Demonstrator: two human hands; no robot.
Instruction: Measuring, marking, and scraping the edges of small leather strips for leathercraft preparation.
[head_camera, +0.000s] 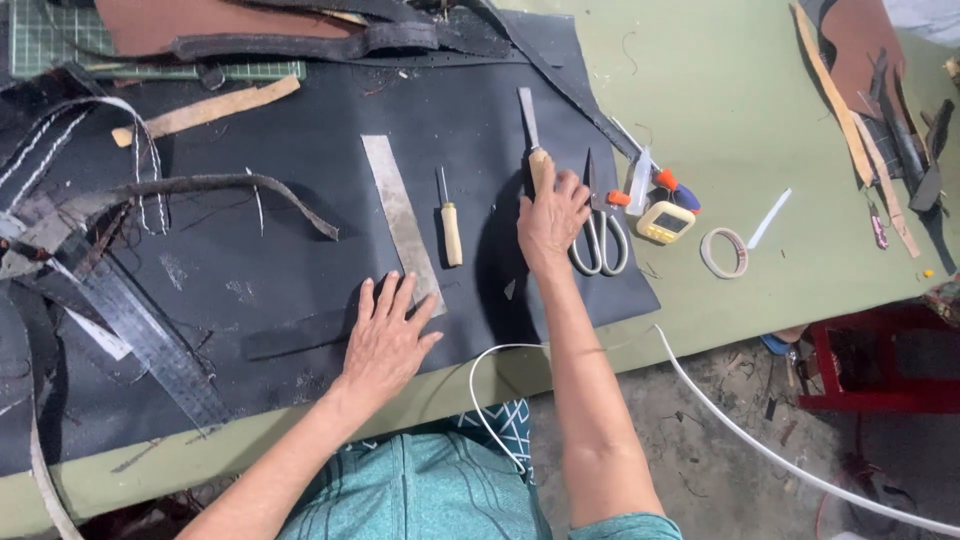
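My left hand (388, 336) lies flat with fingers spread on a black leather strip (290, 334), its fingertips at the near end of a metal ruler (400, 220). My right hand (551, 215) is closed around the wooden handle of a flat-bladed chisel (529, 125), whose blade points away from me over the black sheet (300, 200). An awl (450, 220) with a pale wooden handle lies between the ruler and the chisel. Scissors (598, 225) lie just right of my right hand.
Leather straps and scraps (120, 250) pile at the left, brown leather (200, 25) on a green cutting mat at the back. A small yellow timer (666, 221), tape roll (724, 252), more leather strips (870, 110) and a red stool (880, 365) sit right. A white cord (740, 425) hangs off the table edge.
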